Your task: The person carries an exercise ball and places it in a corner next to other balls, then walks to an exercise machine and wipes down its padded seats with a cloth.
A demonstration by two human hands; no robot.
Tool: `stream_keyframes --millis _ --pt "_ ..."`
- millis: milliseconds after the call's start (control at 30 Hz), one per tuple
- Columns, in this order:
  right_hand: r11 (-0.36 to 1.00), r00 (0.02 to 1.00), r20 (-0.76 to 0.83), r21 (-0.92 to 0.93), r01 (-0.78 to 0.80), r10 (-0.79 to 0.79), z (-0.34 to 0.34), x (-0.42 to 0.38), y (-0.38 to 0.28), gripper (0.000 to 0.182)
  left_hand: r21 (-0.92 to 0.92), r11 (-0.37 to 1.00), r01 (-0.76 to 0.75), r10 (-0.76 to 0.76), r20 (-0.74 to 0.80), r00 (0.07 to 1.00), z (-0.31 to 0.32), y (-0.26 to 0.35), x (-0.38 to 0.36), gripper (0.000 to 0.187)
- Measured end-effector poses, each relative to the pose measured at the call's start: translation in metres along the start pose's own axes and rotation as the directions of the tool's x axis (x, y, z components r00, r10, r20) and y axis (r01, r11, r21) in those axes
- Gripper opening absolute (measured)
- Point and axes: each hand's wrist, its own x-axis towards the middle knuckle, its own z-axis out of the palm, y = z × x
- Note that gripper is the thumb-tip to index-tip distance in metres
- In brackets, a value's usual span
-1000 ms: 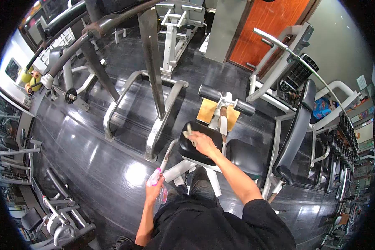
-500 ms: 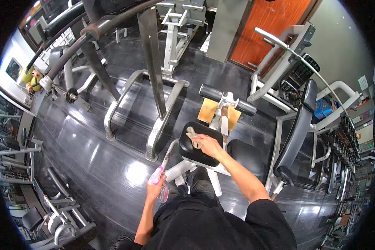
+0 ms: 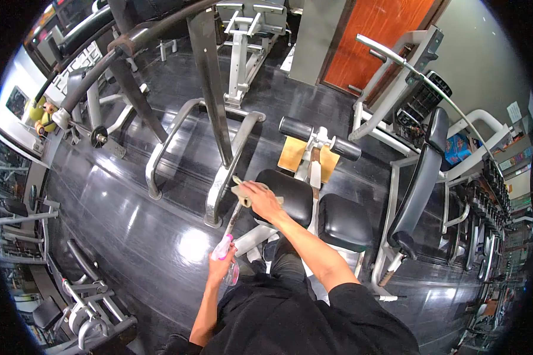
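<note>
In my right hand point(image 3: 263, 202) is a beige cloth point(image 3: 243, 189), with the fingers pressed over it. The hand is at the left edge of a black padded seat point(image 3: 290, 192), and the cloth overlaps the upper end of a metal side handle point(image 3: 233, 220) in this view. My left hand point(image 3: 220, 267) is wrapped round a spray bottle point(image 3: 233, 274) with a pink and white head and a clear pinkish body, held low beside my leg. A second black pad point(image 3: 344, 222) lies just right of the seat.
Beyond the seat are black foam rollers point(image 3: 296, 128) and a yellowish board point(image 3: 292, 155). A grey steel frame point(image 3: 219, 183) stands close ahead on the left. To the right rises a bench with a long black backrest point(image 3: 417, 192). Dumbbell racks point(image 3: 490, 198) line the far right.
My right hand and the cloth have slid left from the middle of the seat to its left edge. The left hand with the spray bottle has stayed almost still.
</note>
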Motion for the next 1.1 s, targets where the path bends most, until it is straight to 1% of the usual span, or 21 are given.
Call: stream_keyframes --millis 33,67,100,167,200,233,300,333,433,500,600,633,700,767,867,900,967,1000,1033,1067,1100 --pt "0.995 0.995 0.004 -0.012 0.097 -0.097 0.006 0.003 -0.003 0.051 0.003 1.0 -0.002 0.002 -0.001 1.0 0.001 0.003 -0.001 0.02" --pt "0.988 0.989 0.011 -0.046 0.15 -0.149 0.012 0.005 -0.008 0.043 0.0 1.0 0.011 -0.011 0.001 1.0 0.002 0.006 -0.002 0.02" --pt "0.988 0.989 0.008 -0.042 0.151 -0.151 0.016 0.005 -0.012 0.043 -0.002 1.0 0.026 -0.026 0.002 1.0 0.002 0.009 -0.005 0.02" --pt "0.93 0.949 0.173 -0.216 0.297 -0.263 0.023 0.003 -0.018 0.033 0.032 0.999 0.012 -0.012 -0.011 1.0 -0.002 0.011 -0.007 0.02" --pt "0.906 0.952 0.138 -0.294 0.303 -0.274 0.042 -0.005 -0.011 0.028 0.061 0.998 0.0 0.001 -0.02 1.0 -0.003 0.011 -0.008 0.019" --pt "0.906 0.952 0.137 -0.297 0.302 -0.273 0.041 -0.012 -0.012 0.028 0.06 0.998 -0.002 0.003 -0.018 1.0 -0.005 0.01 -0.008 0.019" --pt "0.826 0.866 0.241 -0.273 0.494 -0.439 0.032 -0.027 -0.006 0.03 0.037 0.999 -0.027 0.028 -0.024 0.999 -0.007 0.006 -0.009 0.018" --pt "0.757 0.817 0.279 -0.312 0.574 -0.505 0.023 -0.038 -0.004 0.031 0.034 0.999 -0.027 0.028 -0.024 0.999 -0.007 0.005 -0.009 0.018" --pt "0.708 0.771 0.276 -0.306 0.637 -0.574 0.0 -0.063 -0.001 0.031 -0.012 0.999 -0.048 0.048 -0.039 0.998 -0.007 0.005 -0.01 0.017" --pt "0.711 0.768 0.32 -0.298 0.637 -0.555 -0.008 -0.08 0.009 0.031 -0.016 0.999 -0.036 0.035 -0.03 0.999 -0.005 0.009 -0.011 0.018" --pt "0.663 0.738 0.45 -0.347 0.663 -0.502 -0.015 -0.112 0.03 0.03 -0.014 1.0 -0.008 0.008 -0.013 1.0 -0.003 0.008 -0.009 0.018" --pt "0.665 0.741 0.451 -0.35 0.66 -0.498 -0.024 -0.12 0.034 0.03 -0.014 1.0 -0.008 0.008 -0.007 1.0 -0.002 0.009 -0.008 0.018" --pt "0.705 0.753 0.369 -0.285 0.649 -0.545 -0.042 -0.137 0.043 0.029 -0.022 1.0 -0.015 0.015 -0.003 1.0 0.0 0.01 -0.007 0.019" --pt "0.715 0.763 0.384 -0.294 0.634 -0.519 -0.058 -0.153 0.05 0.028 0.002 1.0 -0.008 0.008 0.019 1.0 -0.002 0.002 -0.003 0.019" --pt "0.855 0.848 0.378 -0.217 0.471 -0.371 -0.088 -0.173 0.048 0.03 0.035 0.999 -0.003 0.001 0.05 0.999 -0.003 0.0 0.0 0.02" --pt "0.857 0.852 0.376 -0.223 0.464 -0.364 -0.095 -0.181 0.048 0.03 0.04 0.999 0.0 -0.002 0.056 0.998 -0.003 0.001 0.0 0.02" --pt "0.969 0.908 0.39 -0.119 0.218 -0.156 -0.107 -0.195 0.046 0.05 0.045 0.999 -0.002 -0.001 0.067 0.998 -0.002 0.004 0.0 0.02" --pt "0.996 0.922 0.383 0.037 -0.082 0.062 -0.117 -0.198 0.035 0.061 0.048 0.999 -0.002 -0.002 0.07 0.998 -0.001 0.006 0.0 0.02" --pt "0.996 0.923 0.378 0.033 -0.086 0.067 -0.123 -0.198 0.032 0.061 0.048 0.999 -0.005 0.001 0.077 0.997 -0.001 0.007 0.0 0.02" --pt "0.979 0.966 0.212 0.107 -0.172 0.147 -0.127 -0.196 0.031 0.061 0.055 0.998 -0.007 0.002 0.086 0.996 0.0 0.009 0.0 0.02" --pt "0.95 0.97 0.045 0.195 -0.242 0.238 -0.13 -0.195 0.032 0.062 0.062 0.998 -0.008 0.002 0.095 0.996 0.001 0.009 0.001 0.02"
